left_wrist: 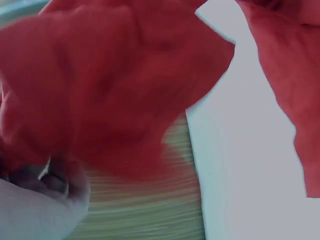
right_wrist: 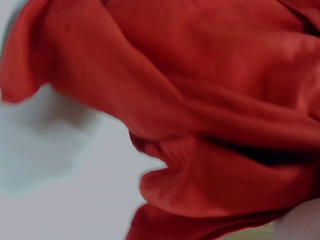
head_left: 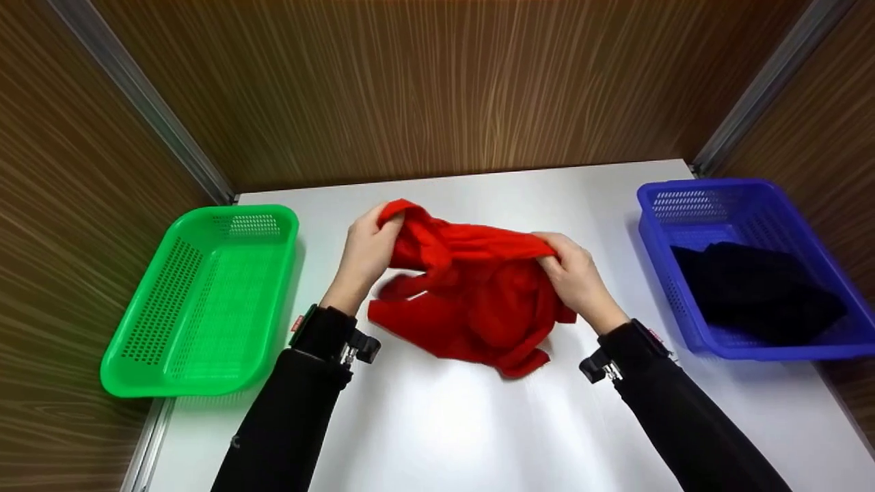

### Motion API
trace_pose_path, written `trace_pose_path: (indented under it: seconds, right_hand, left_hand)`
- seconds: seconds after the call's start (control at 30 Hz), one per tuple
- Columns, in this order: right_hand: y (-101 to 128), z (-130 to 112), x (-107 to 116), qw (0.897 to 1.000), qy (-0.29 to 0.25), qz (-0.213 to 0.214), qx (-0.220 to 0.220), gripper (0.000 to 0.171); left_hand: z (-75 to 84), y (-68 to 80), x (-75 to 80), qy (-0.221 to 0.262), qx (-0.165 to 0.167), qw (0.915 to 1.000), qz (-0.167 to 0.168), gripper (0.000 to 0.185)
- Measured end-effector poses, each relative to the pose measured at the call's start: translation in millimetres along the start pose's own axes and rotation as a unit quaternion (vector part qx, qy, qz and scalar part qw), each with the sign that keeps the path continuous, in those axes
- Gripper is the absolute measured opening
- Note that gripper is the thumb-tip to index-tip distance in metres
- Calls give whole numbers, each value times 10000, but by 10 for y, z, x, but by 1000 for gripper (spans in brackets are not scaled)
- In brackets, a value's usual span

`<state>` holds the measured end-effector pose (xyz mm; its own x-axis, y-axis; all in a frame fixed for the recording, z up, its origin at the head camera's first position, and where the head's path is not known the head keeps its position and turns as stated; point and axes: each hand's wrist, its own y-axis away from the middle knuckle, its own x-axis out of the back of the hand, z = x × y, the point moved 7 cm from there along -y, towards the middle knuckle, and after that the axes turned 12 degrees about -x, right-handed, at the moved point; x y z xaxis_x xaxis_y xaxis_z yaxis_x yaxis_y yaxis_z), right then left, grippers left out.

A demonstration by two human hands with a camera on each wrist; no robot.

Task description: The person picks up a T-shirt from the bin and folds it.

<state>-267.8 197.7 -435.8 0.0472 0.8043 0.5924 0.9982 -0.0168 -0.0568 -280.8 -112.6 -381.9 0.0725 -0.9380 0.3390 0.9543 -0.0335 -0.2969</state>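
A crumpled red garment (head_left: 499, 301) hangs between both hands above the white table, its lower folds drooping toward the surface. My left hand (head_left: 369, 249) grips its upper left edge, with the fingers curled into the cloth. At the upper right edge, my right hand (head_left: 574, 273) pinches the fabric between thumb and fingers. Red cloth (left_wrist: 110, 90) fills much of the left wrist view, partly blurred, with the left hand (left_wrist: 45, 200) at the lower left. In the right wrist view the folds (right_wrist: 175, 110) cover most of the picture, and only a bit of the right hand (right_wrist: 300, 220) shows.
A green plastic basket (head_left: 277, 301) with nothing visible in it stands at the left. To the right is a blue basket (head_left: 673, 301) holding a dark folded cloth (head_left: 752, 287). Wood-patterned panels (head_left: 437, 89) enclose the white table (head_left: 437, 424) at the back and sides.
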Motion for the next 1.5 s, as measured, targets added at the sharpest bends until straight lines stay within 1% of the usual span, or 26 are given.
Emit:
trace_pose_path:
  seconds: [0.1, 0.17, 0.3, 0.37, 0.43, 0.47, 0.53, 0.57, 0.63, 0.7, 0.73, 0.8, 0.87, 0.9, 0.97, 1.03, 1.07, 1.1, 1.13, 1.2, 1.27, 1.3, 1.33, 1.37, 1.43, 1.5]
  right_hand:
    - [12, 29, 0, 9987, 419, -126, 270, 46]
    - [12, 56, 31, 9982, 549, -95, 236, 50]
    - [-8, 95, 183, 9994, 244, 255, -48, 44]
    - [-10, 98, 261, 9984, 10, 512, -223, 38]
    - [21, 34, 288, 9970, -72, 739, -207, 36]
    - [46, -27, 269, 9968, -93, 792, -93, 36]
    - [123, -218, 147, 9973, -148, 619, 370, 44]
    - [179, -342, 52, 9970, -105, 419, 647, 52]
    - [293, -592, -168, 9934, -97, -70, 1141, 71]
    - [374, -784, -352, 9900, -76, -368, 1360, 80]
    - [394, -859, -402, 9892, 1, -308, 1431, 74]
    - [379, -912, -412, 9921, 28, 75, 1252, 50]
    - [316, -867, -340, 9954, -72, 460, 841, 29]
    - [279, -825, -285, 9961, -170, 609, 609, 24]
    - [203, -706, -164, 9961, -497, 734, 28, 25]
    - [136, -596, -65, 9915, -1029, 668, -433, 26]
    - [112, -557, -24, 9876, -1337, 597, -571, 25]
    - [90, -528, 7, 9830, -1640, 503, -661, 24]
    - [73, -508, 32, 9782, -1909, 397, -716, 23]
    - [50, -500, 68, 9689, -2363, 162, -716, 21]
    - [42, -507, 101, 9621, -2638, -9, -699, 17]
    - [38, -510, 122, 9596, -2725, -45, -698, 14]
    - [35, -514, 147, 9574, -2802, -45, -696, 11]
    - [29, -517, 171, 9553, -2872, -39, -697, 8]
    - [15, -516, 225, 9534, -2930, 43, -720, 5]
    - [-3, -504, 274, 9518, -2959, 174, -783, 4]
  left_hand:
    - [-70, 24, 70, 343, 202, 9986, 346, 24]
    - [-75, 31, 111, 601, 236, 9964, 559, 25]
    - [-48, 17, 177, 1055, 168, 9901, 907, 24]
    - [-8, 18, 183, 1197, 26, 9880, 976, 22]
    - [65, 22, 157, 1180, -316, 9877, 973, 18]
    - [126, 30, 130, 1076, -576, 9880, 944, 16]
    - [287, 53, 39, 623, -1232, 9874, 773, 13]
    - [373, 67, -28, 371, -1581, 9847, 631, 13]
    - [541, 100, -187, -49, -2179, 9756, 254, 13]
    - [680, 140, -348, -287, -2561, 9660, -198, 12]
    - [732, 158, -414, -372, -2662, 9624, -397, 11]
    - [793, 184, -506, -544, -2759, 9570, -712, 8]
    - [781, 203, -562, -726, -2650, 9554, -1079, 6]
    - [741, 210, -585, -901, -2502, 9549, -1318, 9]
    - [614, 219, -619, -1375, -2164, 9483, -1868, 17]
    - [432, 226, -626, -1879, -1741, 9374, -2360, 22]
    - [335, 221, -614, -2128, -1566, 9320, -2481, 23]
    - [237, 207, -590, -2356, -1432, 9287, -2481, 23]
    - [145, 186, -554, -2452, -1314, 9308, -2371, 22]
    - [-43, 144, -464, -2154, -919, 9526, -1944, 23]
    - [-219, 123, -381, -1444, -544, 9781, -1398, 19]
    - [-299, 130, -351, -1029, -368, 9872, -1162, 18]
    - [-373, 146, -337, -577, -227, 9931, -990, 17]
    - [-439, 172, -335, -201, -109, 9957, -902, 17]
    - [-536, 244, -365, 253, -34, 9951, -954, 17]
    - [-587, 337, -434, 363, -70, 9905, -1328, 28]
